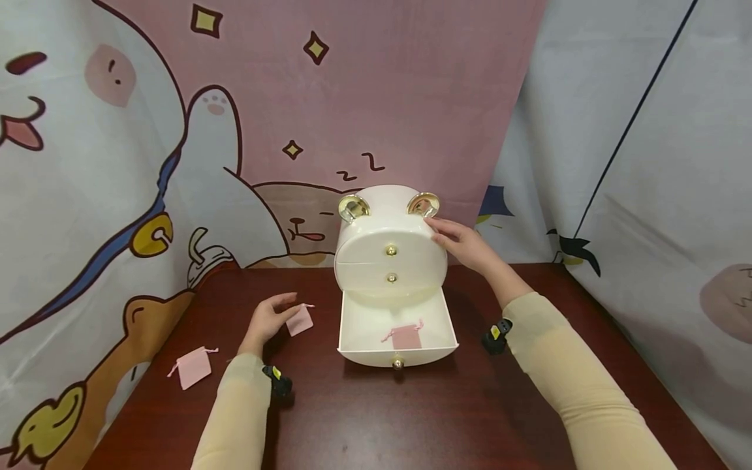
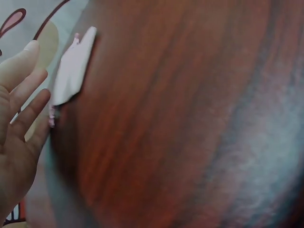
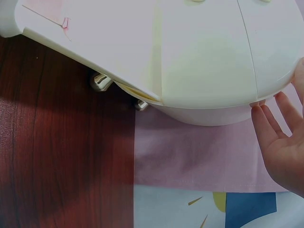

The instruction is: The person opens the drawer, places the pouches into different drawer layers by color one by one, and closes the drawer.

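Observation:
A white jewelry box (image 1: 390,274) with gold bear ears stands on the table, its bottom drawer (image 1: 364,326) pulled out. In that drawer lies a pink drawstring pouch (image 1: 407,337). My right hand (image 1: 467,248) rests its fingertips on the box's upper right side; the right wrist view shows the fingers (image 3: 266,126) extended against the edge. My left hand (image 1: 267,323) is over the table left of the box, beside a second pink pouch (image 1: 300,321). In the left wrist view, its fingers (image 2: 31,114) are spread next to a pale pouch (image 2: 73,71); whether they touch it I cannot tell.
Another pink pouch (image 1: 193,368) lies farther left on the dark red wooden table (image 1: 411,424). The box's two upper drawers, with gold knobs (image 1: 391,250), are closed. Cartoon-printed cloth (image 1: 411,98) hangs behind and on both sides.

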`<state>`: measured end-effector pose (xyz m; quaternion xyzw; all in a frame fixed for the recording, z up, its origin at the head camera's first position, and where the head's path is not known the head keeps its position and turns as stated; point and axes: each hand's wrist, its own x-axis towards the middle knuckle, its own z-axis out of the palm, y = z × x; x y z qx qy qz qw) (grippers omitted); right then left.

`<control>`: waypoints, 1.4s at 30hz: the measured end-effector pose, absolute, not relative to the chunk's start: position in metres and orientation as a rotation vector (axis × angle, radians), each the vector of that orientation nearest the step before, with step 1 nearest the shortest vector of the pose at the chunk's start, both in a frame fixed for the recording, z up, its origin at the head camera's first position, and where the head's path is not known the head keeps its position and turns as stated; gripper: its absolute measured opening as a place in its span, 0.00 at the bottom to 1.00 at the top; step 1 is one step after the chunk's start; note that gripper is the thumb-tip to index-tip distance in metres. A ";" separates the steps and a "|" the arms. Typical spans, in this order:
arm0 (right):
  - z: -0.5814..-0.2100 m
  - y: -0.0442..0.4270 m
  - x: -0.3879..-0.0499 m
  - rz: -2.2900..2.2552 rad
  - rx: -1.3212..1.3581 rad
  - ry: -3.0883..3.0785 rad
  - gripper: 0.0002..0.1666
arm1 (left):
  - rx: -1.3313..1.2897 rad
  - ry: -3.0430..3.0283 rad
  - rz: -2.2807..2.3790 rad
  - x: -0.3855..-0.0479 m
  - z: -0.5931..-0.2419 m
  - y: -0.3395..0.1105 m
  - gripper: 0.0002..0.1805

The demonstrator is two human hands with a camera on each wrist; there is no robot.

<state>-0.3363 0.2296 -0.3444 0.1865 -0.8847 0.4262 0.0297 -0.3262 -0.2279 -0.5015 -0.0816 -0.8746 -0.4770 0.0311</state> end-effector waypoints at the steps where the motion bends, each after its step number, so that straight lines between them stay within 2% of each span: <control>1: -0.344 0.230 -0.336 1.316 0.574 -2.727 0.30 | -0.244 -2.691 -1.465 -0.326 -0.503 -0.228 0.24; 21: -0.344 0.230 -0.336 1.273 0.570 -2.735 0.30 | -0.145 -2.651 -1.241 -0.324 -0.521 -0.221 0.18; 42: -0.345 0.229 -0.336 1.280 0.577 -2.727 0.30 | -0.050 -2.604 -1.317 -0.314 -0.522 -0.218 0.13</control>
